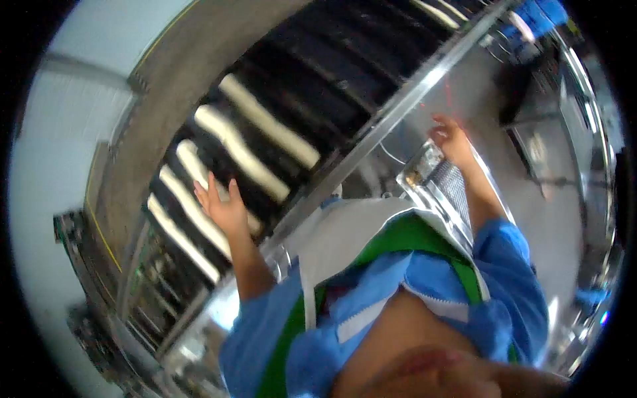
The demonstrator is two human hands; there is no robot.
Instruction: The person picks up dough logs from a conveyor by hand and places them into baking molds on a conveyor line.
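Observation:
My left hand (225, 209) is over the black belt, its fingers spread. It overlaps one of the long, pale dough-like strips (192, 159); whether it touches that strip I cannot tell. Other pale strips (239, 152) lie side by side across the belt (318, 79), on both sides of the hand. My right hand (452, 140) is off the belt, beyond its metal edge. Its fingers are loosely bent and apart, with nothing visible in them. Just below it is a small metal tray (415, 169) with bits in it.
A shiny metal rail (424, 83) runs along the belt's near side. Beside my right forearm is a grey mesh-like surface (452, 189). Metal frames (557, 132) stand at the right. At the upper right, a blue item (541, 16) is blurred. A yellow line (106, 242) marks the floor.

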